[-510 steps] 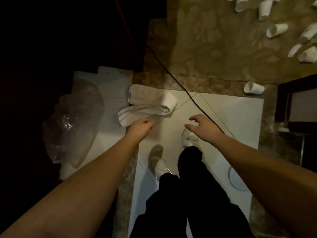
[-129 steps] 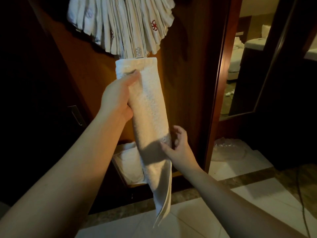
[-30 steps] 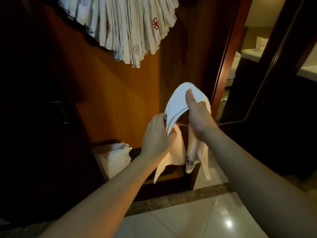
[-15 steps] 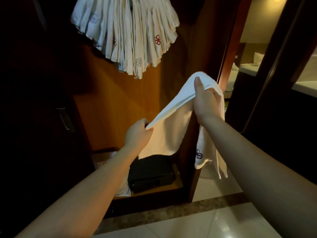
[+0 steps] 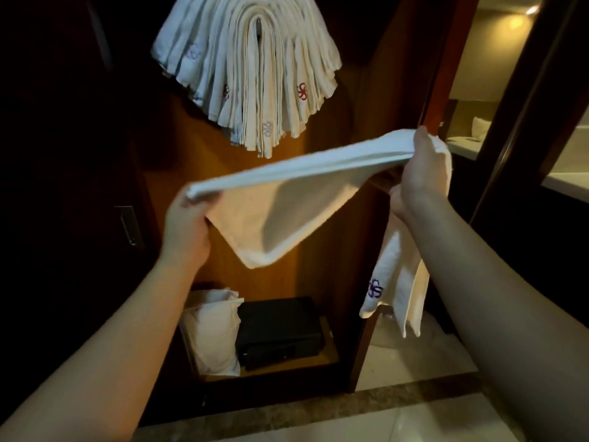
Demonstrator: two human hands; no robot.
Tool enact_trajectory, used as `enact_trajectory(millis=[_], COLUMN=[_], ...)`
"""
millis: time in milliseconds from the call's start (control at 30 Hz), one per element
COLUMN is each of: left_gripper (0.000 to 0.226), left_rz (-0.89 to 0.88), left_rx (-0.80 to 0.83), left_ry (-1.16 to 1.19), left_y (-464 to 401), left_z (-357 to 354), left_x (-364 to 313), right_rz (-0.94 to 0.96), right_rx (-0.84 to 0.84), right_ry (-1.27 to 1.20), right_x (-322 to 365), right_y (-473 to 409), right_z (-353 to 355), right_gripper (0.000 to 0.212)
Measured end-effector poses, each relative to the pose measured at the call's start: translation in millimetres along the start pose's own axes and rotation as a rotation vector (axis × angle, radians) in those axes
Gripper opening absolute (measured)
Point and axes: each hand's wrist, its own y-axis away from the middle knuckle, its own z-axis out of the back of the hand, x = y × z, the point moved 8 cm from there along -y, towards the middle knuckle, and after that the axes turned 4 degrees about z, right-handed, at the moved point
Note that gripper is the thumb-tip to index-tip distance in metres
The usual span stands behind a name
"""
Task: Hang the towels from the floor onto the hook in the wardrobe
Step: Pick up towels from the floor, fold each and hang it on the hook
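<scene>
I hold a white towel (image 5: 287, 199) stretched out in front of the open wardrobe. My left hand (image 5: 186, 231) grips its lower left end. My right hand (image 5: 417, 173) grips the higher right end, and a tail with a purple emblem hangs down below that hand. Above, several white towels (image 5: 251, 68) with red and pale emblems hang in a fan over the hook, which they hide. The stretched towel is below that bundle and apart from it.
The wardrobe's wooden back panel (image 5: 197, 161) is lit orange. On its bottom shelf sit a white bag (image 5: 212, 333) and a black safe (image 5: 280, 333). A dark door with a handle (image 5: 129, 224) stands left. A doorway (image 5: 471, 100) opens right. Glossy tiles (image 5: 414, 419) lie below.
My hands have pulled apart, the left moving left and down, and the towel is now spread out nearly flat between them. The view has tilted up, showing more of the hung bundle.
</scene>
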Motion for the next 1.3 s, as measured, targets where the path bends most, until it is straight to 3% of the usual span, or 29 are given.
enact_trajectory(millis=[100,167,267,367,567,867,1067,1133,1233,1300], left_gripper=[0.073,0.06,0.031,0.034,0.041,0.025,0.03,0.012,0.024,0.023], left_rz=[0.001,0.06,0.101,0.113,0.165,0.155,0.288,0.345,0.49,0.585], left_rx=[0.271,0.341,0.267,0.112,0.037,0.017,-0.005,-0.069,-0.128,-0.063], left_ry=[-0.095,-0.145,0.023,0.159,0.418,0.551,0.731,0.738,0.738,0.655], left_y=[8,18,24,25,39,49,56,58,60,60], left_z=[-16,-21,-5,17,14,10,11,16,19,17], left_x=[-12,2,12,6,10,8,22,32,55,69], right_rz=[-0.027,-0.045,-0.064,-0.089,-0.197,-0.266,-0.308,-0.301,-0.282,-0.274], right_rx=[0.009,0.05,0.039,0.007,-0.033,0.019,0.039,0.044,0.088,0.107], right_ry=[-0.137,-0.175,-0.116,-0.012,-0.065,-0.153,-0.193,-0.201,-0.193,-0.186], right_x=[11,12,3,-18,-48,-63,-76,-76,-76,-75], right_y=[-1,0,-3,-6,-2,-4,-2,-1,2,4], right_z=[-9,-16,-6,10,15,12,13,12,8,6], right_gripper=[0.037,0.041,0.034,0.029,0.035,0.05,0.048,0.047,0.043,0.038])
